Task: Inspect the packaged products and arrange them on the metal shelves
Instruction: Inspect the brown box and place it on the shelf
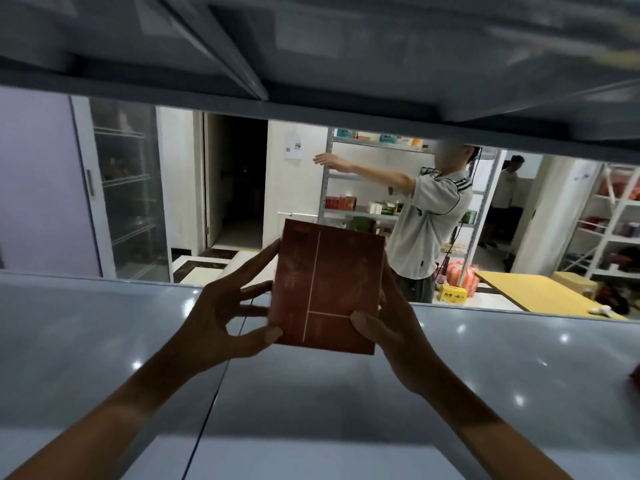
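Note:
A dark red flat box (pixel 329 285) with thin white lines on its face stands upright above the grey metal shelf (pixel 104 341), held between both hands. My left hand (pixel 225 317) pinches its left edge, thumb at the lower left corner and fingers along the side. My right hand (pixel 391 327) grips the right edge, its thumb on the box's lower front and its fingers hidden behind the box. I cannot tell whether the box's bottom touches the shelf.
The underside of the shelf above (pixel 311 64) hangs low overhead. Beyond the shelf a person (pixel 429 216) reaches toward a stocked rack (pixel 360 202). A yellow table (pixel 533 289) and white racks (pixel 616 237) stand at right. Something red (pixel 635 375) pokes in at the shelf's right edge.

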